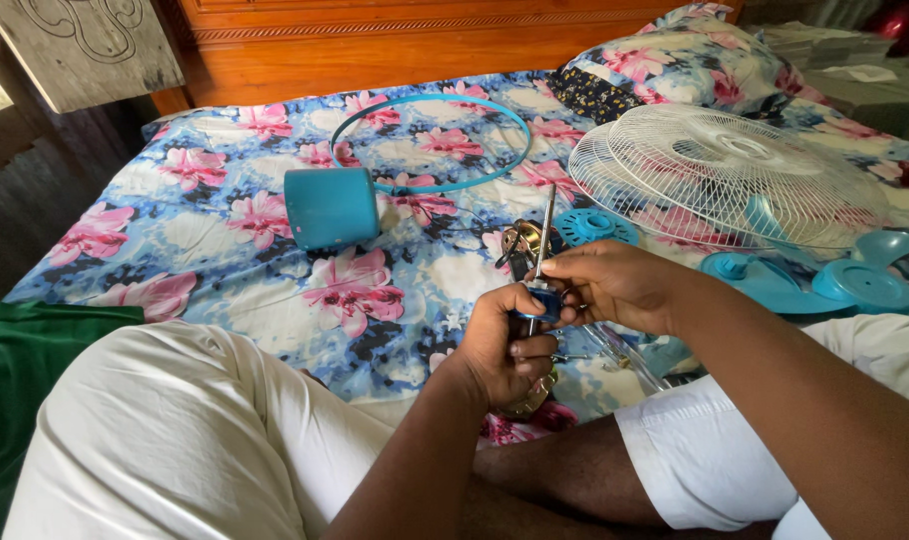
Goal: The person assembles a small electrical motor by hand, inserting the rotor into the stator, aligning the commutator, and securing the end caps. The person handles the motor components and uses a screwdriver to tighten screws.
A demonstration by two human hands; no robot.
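My left hand [505, 345] is closed around a small blue-handled screwdriver [543, 262] whose thin metal shaft points up and away. My right hand [610, 285] meets it from the right, fingers pinched at the blue handle. Just beyond both hands lies a fan motor [520, 240] with brass-coloured windings on the floral bedsheet [225, 230]. I sit on the bed with knees bent, in white shorts.
A teal cylindrical motor cover [331, 207] and a teal ring [430, 140] lie on the sheet farther back. A white wire fan guard [720, 175] rests to the right, beside teal fan blades [825, 285] and a teal hub piece [595, 225]. Floral pillow [690, 60] and wooden headboard [375, 40] behind.
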